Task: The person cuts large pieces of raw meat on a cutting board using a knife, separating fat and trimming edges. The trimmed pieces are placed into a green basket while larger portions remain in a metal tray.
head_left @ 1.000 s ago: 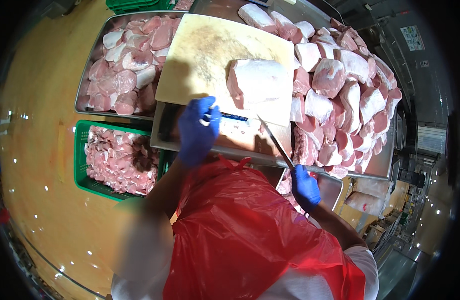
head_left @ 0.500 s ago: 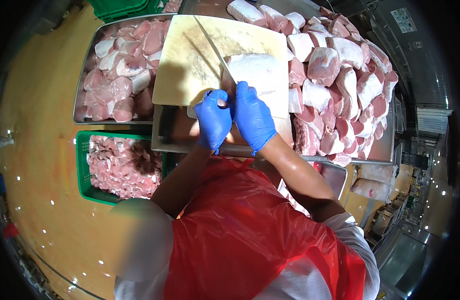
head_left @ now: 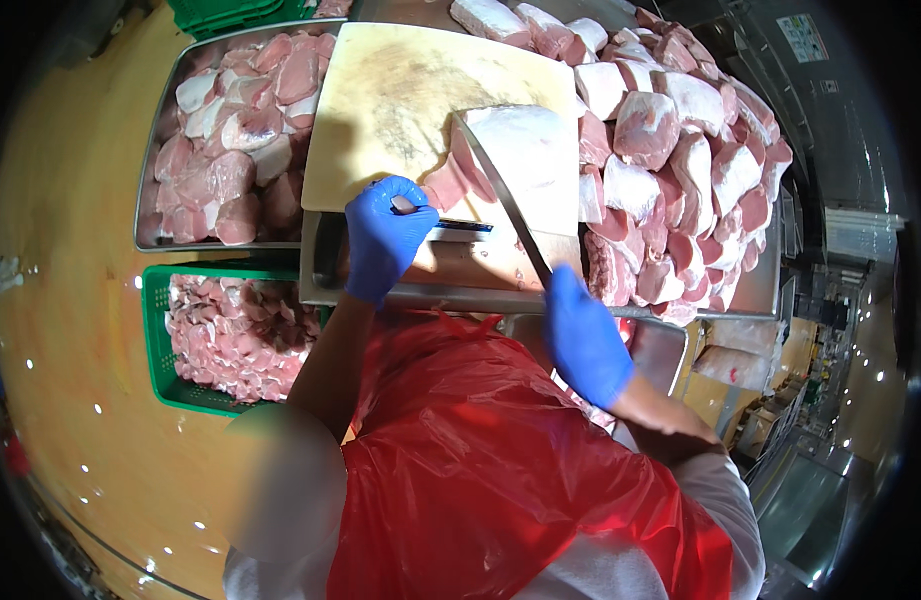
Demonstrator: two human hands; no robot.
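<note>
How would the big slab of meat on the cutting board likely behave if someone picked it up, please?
The slab looks thick and wide beside the cutting board, so it is probably heavy. Its pale fat face looks moist, so likely slippery, even in the gloved left hand. Raw meat this size would probably sag at the ends unless supported underneath.

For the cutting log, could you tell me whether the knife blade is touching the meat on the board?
Yes, the right hand holds the knife with its blade against the meat.
</note>
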